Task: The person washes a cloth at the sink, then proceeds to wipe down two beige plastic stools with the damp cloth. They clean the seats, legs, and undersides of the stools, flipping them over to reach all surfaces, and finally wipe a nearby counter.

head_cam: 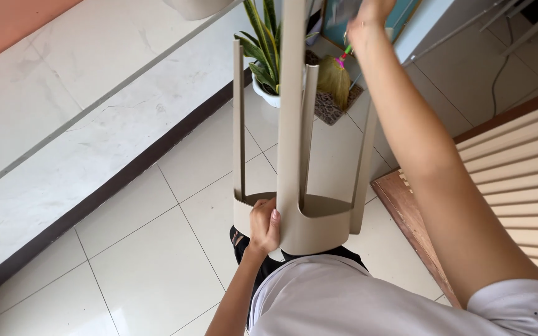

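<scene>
Stool (294, 218), beige, upturned: left hand (264, 225) clenches its seat rim, right hand's (368, 15) grip unclear; legs could hit plant (263, 43)

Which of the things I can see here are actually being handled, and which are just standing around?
Being handled:
- beige plastic stool, upside down with its legs pointing away
- left hand, gripping the stool's seat rim
- right hand, raised by a far stool leg; its grip is unclear

Just standing around:
- potted plant in a white pot
- straw broom
- wooden slatted panel
</scene>
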